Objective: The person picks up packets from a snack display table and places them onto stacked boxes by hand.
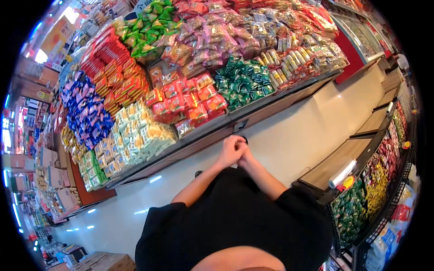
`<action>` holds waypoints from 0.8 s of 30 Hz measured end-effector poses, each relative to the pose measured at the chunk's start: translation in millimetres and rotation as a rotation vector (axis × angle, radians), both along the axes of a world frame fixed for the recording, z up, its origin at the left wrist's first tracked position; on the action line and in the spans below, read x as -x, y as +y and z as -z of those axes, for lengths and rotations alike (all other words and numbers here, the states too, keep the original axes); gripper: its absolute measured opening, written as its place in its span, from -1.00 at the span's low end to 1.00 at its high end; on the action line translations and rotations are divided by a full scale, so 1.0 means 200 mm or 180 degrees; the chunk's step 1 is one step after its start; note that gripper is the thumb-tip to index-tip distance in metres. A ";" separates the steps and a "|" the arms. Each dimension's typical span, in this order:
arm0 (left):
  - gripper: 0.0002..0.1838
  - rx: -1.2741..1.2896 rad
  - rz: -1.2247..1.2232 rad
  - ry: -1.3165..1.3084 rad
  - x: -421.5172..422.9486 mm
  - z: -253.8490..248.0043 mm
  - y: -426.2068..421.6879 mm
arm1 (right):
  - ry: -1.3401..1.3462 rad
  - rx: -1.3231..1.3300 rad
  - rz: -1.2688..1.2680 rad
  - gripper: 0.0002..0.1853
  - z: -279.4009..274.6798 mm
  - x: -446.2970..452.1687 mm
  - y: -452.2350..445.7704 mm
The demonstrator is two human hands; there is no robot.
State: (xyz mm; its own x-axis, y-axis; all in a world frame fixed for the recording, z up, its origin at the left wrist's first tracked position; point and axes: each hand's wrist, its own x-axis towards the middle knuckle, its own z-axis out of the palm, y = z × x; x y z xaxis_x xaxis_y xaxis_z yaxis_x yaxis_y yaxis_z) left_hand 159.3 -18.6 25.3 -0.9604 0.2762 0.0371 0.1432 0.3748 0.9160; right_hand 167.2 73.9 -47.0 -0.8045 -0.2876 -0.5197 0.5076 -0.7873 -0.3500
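Observation:
My left hand and my right hand are brought together in front of my body, above the floor. The left fingers are curled and lie against the right hand, partly covering its fingers. No item shows in either one. Just beyond them runs the front edge of a display counter. Nearest on it are red snack packets, dark green packets and pale cream-coloured packets.
Blue packets, orange packets and bright green bags fill the counter's left. Pink-topped bags lie farther back. At right stands a shelf with wooden boards, a clear plastic roll and candy bins. Cardboard boxes sit lower left.

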 end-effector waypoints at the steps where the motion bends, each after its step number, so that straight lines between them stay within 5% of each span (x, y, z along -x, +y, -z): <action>1: -0.73 0.0267 -0.0070 0.0302 0.11 -0.07 0.06 | 0.0530 0.0128 0.0027 -0.70 0.05 0.14 0.04; 6: -0.66 -0.0446 -0.0230 -0.1139 0.78 0.00 0.30 | 0.0111 -0.1561 -0.0118 -0.83 -0.19 0.70 0.35; 8: -0.58 -0.0308 -0.0817 -0.1354 1.05 0.30 0.36 | -0.0055 -0.2024 -0.0111 -0.81 -0.15 0.90 0.46; 9: -0.50 -0.0129 -0.1099 -0.1253 1.11 0.21 0.40 | 0.0045 -0.2169 -0.0162 -0.81 -0.14 0.98 0.48; 10: -0.44 0.0009 -0.1179 -0.1271 1.23 0.37 0.39 | 0.0136 -0.2335 -0.0197 -0.80 -0.12 1.06 0.51; 12: -0.54 0.0485 -0.1507 -0.0229 1.42 0.60 0.41 | 0.0299 -0.2751 -0.0094 -0.74 -0.03 1.21 0.58; 13: -0.60 0.0382 -0.1254 -0.0346 1.43 0.31 0.45 | 0.0279 -0.2922 -0.0121 -0.72 0.03 1.28 0.59; 15: -0.65 0.0423 -0.1379 -0.0250 1.52 0.49 0.44 | 0.0678 -0.3531 0.0029 -0.66 0.27 1.40 0.58; 17: -0.67 0.0011 -0.1466 -0.0695 1.56 0.59 0.46 | 0.0443 -0.3554 0.0034 -0.54 0.15 1.45 0.57; 24: -0.68 -0.0433 -0.2047 -0.1321 1.55 0.56 0.50 | 0.0165 -0.3270 -0.0043 -0.68 0.12 1.51 0.55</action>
State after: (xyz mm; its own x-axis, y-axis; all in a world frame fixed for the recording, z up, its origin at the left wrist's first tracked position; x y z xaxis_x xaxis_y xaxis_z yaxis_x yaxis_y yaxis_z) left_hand -150.9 80.9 -85.8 -0.8730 -0.3213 -0.3670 -0.4292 0.1484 0.8909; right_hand -135.7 183.4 -70.4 -0.8329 0.2671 -0.4846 0.4792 -0.0897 -0.8731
